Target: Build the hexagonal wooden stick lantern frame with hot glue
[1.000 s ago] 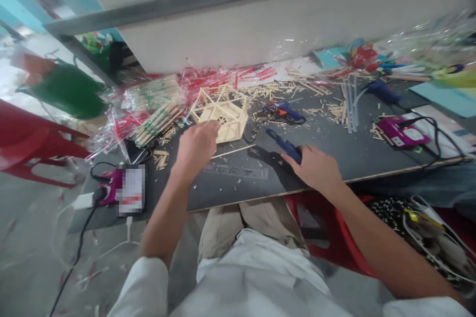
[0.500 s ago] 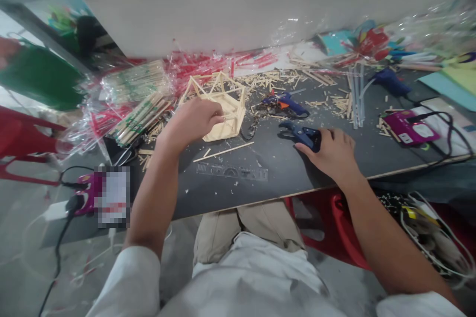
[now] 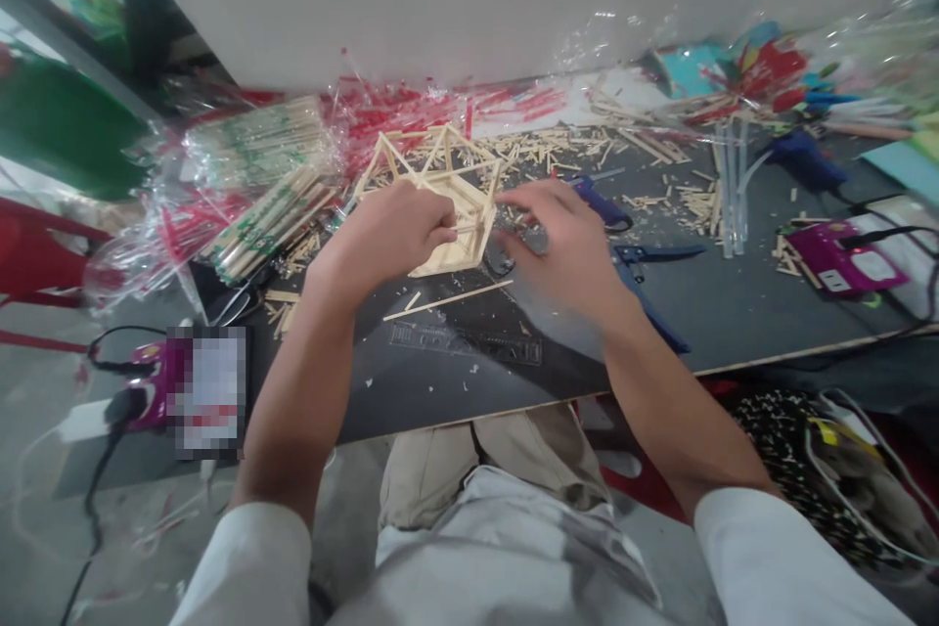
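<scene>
A small house frame of pale wooden sticks (image 3: 449,186) stands on the dark table (image 3: 734,313). My left hand (image 3: 392,233) is closed on the frame's near left side. My right hand (image 3: 564,249) reaches toward the frame's right edge with its fingers spread and nothing in it. Blue cutting pliers (image 3: 646,286) lie on the table just right of my right hand. A long loose stick (image 3: 447,300) lies in front of the frame, with a clear ruler (image 3: 469,342) nearer to me.
Bundles of sticks in plastic wrap (image 3: 264,215) lie at the left, with red wrappers behind. A blue glue gun (image 3: 598,201) rests behind my right hand. Purple devices (image 3: 836,259) with cables sit at right, and another (image 3: 151,381) at left. Stick scraps litter the back.
My right hand has let go of the blue pliers, which now lie on the table, and moved left toward the stick frame. My left hand stays on the frame.
</scene>
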A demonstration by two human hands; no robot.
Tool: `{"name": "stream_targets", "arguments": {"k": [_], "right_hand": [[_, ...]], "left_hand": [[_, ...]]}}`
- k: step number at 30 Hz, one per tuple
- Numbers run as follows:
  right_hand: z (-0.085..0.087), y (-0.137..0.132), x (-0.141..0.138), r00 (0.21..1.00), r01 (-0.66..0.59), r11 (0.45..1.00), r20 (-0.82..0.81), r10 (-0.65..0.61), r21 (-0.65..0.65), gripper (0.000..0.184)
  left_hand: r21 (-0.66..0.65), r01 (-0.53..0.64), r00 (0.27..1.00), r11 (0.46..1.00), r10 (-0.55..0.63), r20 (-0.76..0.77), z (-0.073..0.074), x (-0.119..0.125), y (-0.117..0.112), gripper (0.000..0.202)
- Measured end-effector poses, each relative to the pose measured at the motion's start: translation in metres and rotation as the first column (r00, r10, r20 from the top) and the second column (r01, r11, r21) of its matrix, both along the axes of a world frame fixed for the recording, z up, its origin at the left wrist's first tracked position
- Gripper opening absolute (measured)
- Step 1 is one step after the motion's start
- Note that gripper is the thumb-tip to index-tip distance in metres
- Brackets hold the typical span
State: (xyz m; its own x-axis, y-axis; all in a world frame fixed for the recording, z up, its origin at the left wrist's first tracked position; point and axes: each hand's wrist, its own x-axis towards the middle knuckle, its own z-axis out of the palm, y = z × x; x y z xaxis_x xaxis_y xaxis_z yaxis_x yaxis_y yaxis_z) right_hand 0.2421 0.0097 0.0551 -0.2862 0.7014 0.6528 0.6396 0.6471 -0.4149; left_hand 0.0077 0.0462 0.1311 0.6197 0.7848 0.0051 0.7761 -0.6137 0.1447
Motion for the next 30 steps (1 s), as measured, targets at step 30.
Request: {"name": "stream_targets", "arguments": {"k": [30], "right_hand": [[-0.028, 0.019, -0.032, 0.971, -0.087, 0.98, -0.203, 0.124, 0.18, 0.014]], "left_hand": [[-0.118, -0.107, 0.973, 0.987, 0.129, 0.194, 0.03, -0.045, -0.001, 0.034]]}}
